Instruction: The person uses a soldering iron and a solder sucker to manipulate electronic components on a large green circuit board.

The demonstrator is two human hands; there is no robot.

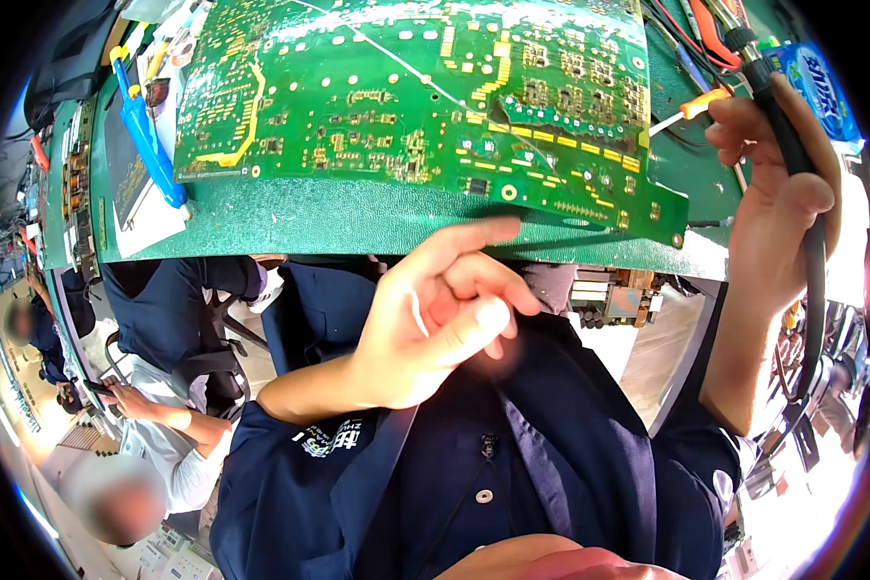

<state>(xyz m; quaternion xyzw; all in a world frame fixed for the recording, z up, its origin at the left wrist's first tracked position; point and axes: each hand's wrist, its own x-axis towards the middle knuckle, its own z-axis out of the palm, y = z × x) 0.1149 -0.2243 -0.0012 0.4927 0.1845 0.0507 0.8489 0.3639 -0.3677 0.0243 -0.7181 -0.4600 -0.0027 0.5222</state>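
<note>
Well, in the head view your left hand [435, 314] is empty, fingers loosely curled, near the closest edge of the green circuit board [377, 111], which lies on the counter [309, 217]. Your right hand [773, 193] grips a black-handled tool [793, 140] beyond the board's right side (an orange-handled screwdriver [703, 103] lies between).

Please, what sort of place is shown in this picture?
This is probably an electronics workshop: a large green circuit board is on a green work surface, and an orange-handled tool lies beside it.
</note>
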